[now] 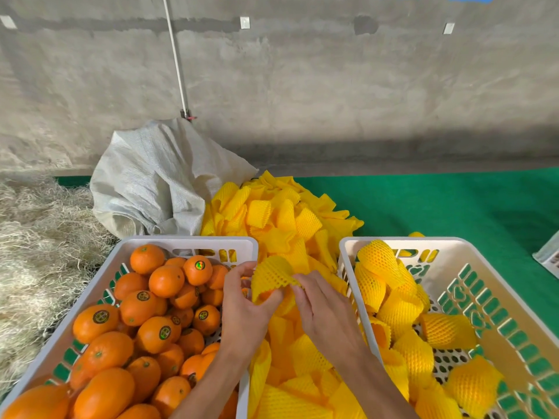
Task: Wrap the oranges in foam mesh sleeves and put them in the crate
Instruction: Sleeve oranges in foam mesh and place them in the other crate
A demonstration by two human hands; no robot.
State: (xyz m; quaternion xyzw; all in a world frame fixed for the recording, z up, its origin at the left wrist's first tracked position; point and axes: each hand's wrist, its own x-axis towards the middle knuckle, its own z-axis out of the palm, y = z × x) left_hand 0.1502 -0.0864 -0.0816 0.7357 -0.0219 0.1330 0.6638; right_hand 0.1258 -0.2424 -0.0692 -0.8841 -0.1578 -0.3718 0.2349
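We note the right crate [496, 300] holds roughly nine or ten oranges already in yellow mesh, e.g. one wrapped orange [447, 330] lying against its far right side, and much of the perforated floor still shows between them. The left crate [127, 246] is heaped with bare oranges [166, 281], dozens by our estimate, so we judge the task well under halfway. Between the crates lies the pile of loose sleeves [287, 225], ample for what remains. Current step: the left hand [245, 313] and right hand [323, 309] both pinch one sleeve [272, 275] at its lower edge, fingers curled, held just above the pile; a sliver of orange shows under its lower left edge, so an orange seems partly inside, though we cannot be sure. A grey sack [151, 182] and straw [39, 231] lie behind, left
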